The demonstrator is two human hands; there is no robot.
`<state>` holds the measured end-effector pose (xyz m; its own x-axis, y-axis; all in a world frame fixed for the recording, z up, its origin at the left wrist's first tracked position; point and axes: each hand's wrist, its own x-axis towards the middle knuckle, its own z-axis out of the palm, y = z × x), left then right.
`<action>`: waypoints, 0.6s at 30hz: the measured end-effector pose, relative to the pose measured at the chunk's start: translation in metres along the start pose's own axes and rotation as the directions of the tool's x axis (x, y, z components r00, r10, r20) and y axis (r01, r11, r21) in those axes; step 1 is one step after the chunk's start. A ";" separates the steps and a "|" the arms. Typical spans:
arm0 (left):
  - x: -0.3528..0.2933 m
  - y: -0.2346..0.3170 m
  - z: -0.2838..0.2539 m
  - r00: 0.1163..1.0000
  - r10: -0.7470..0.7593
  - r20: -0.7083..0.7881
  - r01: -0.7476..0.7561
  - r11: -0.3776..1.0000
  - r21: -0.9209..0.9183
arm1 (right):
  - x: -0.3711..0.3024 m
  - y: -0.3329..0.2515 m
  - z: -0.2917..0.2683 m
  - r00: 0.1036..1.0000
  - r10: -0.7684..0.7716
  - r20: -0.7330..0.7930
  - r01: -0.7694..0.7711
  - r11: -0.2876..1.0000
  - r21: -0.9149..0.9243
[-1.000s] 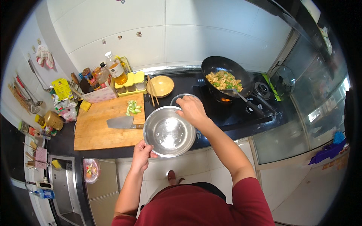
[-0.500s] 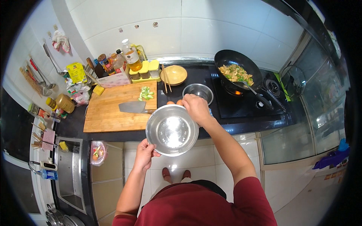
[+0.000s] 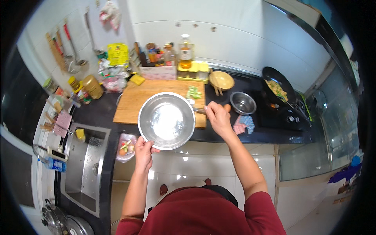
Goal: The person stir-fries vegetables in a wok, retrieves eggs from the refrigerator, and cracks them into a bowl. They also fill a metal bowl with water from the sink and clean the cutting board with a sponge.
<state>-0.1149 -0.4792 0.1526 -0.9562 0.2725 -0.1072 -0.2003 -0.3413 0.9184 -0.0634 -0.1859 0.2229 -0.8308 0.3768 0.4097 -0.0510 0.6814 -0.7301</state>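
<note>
Silvery steel forms a round basin (image 3: pixel 166 122) just beyond the left hand (image 3: pixel 144 152), which pinches its near rim. Right of that grip, the right hand (image 3: pixel 218 118) curls beside a brown knife handle (image 3: pixel 199 111) and a rounded brown egg (image 3: pixel 227 107); I cannot tell whether it clasps anything.

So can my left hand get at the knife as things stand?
Probably not: your left hand is holding the big steel bowl, and that hides much of the knife, whose visible end is nearer your right hand.
</note>
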 end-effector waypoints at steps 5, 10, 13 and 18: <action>-0.012 0.062 -0.135 0.955 0.209 -0.209 -0.186 0.975 0.125 | -0.005 -0.083 0.151 0.977 -0.057 0.206 0.028 0.989 0.142; -0.051 0.122 -0.256 0.760 0.536 -0.368 -0.338 0.810 0.480 | -0.024 -0.184 0.291 0.908 -0.209 0.363 0.130 0.964 0.232; -0.073 0.165 -0.298 0.468 0.880 0.079 -0.116 -0.028 0.993 | -0.035 -0.244 0.364 0.835 -0.517 0.189 0.500 0.856 0.133; -0.100 0.208 -0.363 0.334 0.933 0.132 0.107 -0.176 0.978 | -0.072 -0.302 0.395 0.607 -0.730 0.314 0.776 0.630 -0.036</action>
<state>-0.1386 -0.9040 0.2158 -0.4784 -0.1091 0.8714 0.1417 0.9697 0.1992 -0.2070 -0.6665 0.1979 -0.6411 -0.4659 0.6099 -0.6567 0.7442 -0.1218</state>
